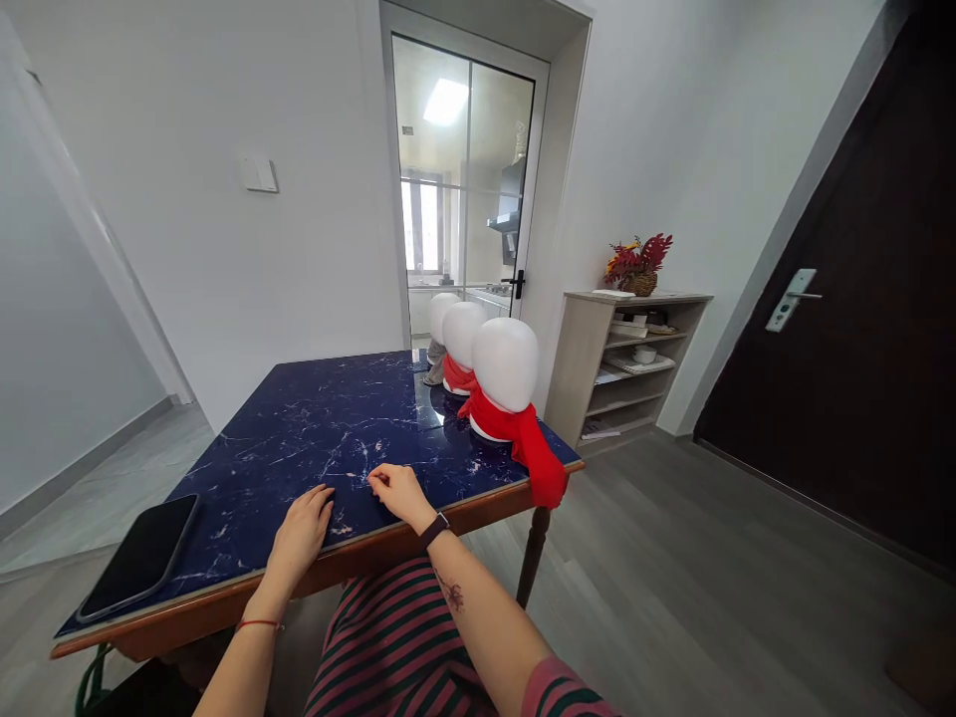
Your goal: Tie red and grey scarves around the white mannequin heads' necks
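Note:
My left hand [302, 526] lies on the near edge of the blue marbled table [299, 418], fingers loosely stretched out and holding nothing. Just right of it, my right hand [401, 492] rests on the tabletop with its fingers curled in and the thumb near the index finger; nothing shows in them. Beyond my right hand stands a smooth white head form [506, 360] with a red scarf [536, 453] tied at its base, one end hanging over the table edge. Behind it are a second white head form [461, 334] in red cloth and a third [442, 311] with grey cloth.
A black phone [141, 558] lies at the table's left corner. A low shelf unit [572, 368] with a basket of red leaves [640, 274] on top stands beyond the table's right side. A glass door [467, 169] is ahead and a dark door [843, 378] at right.

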{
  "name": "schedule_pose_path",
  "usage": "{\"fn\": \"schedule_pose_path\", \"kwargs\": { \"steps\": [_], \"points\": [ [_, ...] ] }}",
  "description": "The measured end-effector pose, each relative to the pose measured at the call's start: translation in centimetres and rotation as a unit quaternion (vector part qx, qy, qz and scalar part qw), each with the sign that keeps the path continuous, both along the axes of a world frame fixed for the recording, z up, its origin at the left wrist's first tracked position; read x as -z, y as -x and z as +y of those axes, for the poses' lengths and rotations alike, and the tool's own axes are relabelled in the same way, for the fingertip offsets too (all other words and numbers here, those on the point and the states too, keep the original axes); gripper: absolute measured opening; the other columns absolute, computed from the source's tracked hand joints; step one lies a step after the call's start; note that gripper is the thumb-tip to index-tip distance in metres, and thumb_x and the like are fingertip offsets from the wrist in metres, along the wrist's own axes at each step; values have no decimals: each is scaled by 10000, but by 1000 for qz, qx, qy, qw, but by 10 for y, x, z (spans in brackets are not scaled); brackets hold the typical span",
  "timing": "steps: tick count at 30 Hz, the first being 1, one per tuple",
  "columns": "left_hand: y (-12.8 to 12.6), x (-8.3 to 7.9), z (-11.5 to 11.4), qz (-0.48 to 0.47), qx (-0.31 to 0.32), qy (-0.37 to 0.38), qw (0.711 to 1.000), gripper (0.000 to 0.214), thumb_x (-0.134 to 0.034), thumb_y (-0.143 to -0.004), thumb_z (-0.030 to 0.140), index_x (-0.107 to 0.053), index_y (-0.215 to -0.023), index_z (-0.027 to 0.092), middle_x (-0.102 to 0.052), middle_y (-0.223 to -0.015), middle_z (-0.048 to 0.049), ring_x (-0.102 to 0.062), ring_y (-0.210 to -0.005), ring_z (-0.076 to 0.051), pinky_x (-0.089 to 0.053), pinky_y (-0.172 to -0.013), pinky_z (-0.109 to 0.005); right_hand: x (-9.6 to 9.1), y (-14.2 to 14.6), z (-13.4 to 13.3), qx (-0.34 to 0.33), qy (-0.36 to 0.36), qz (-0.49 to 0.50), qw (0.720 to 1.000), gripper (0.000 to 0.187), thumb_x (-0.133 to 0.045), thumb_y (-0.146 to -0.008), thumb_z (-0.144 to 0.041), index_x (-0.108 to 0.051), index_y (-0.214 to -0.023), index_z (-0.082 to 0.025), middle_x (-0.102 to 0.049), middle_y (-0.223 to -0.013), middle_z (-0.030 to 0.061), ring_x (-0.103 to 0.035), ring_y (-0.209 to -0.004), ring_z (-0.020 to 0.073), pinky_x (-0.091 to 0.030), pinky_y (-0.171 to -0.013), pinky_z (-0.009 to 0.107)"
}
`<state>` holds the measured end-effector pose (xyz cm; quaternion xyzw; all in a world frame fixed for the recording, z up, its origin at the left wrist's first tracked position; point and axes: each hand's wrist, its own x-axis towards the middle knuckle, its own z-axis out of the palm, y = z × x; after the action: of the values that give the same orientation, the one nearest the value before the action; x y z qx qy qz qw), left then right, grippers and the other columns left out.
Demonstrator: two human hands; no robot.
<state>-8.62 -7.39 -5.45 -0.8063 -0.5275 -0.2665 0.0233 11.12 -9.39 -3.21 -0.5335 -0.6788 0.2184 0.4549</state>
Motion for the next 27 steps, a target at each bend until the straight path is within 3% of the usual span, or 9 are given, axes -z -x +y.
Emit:
{"fn": "schedule_pose_path", "kwargs": {
  "steps": [27],
  "points": [
    [1, 1, 1, 11, -1, -2, 1000, 455, -289, -850, 334, -617, -1078, 116, -603, -1185, -142, -546, -1108, -251, -406, -993, -380, -1, -1, -2, -6, -1, -1, 1000, 170, -511, -852, -222, -678, -868, -201, -657, -666, -14, -605, -640, 103, -430, -655, 177]
  ]
}}
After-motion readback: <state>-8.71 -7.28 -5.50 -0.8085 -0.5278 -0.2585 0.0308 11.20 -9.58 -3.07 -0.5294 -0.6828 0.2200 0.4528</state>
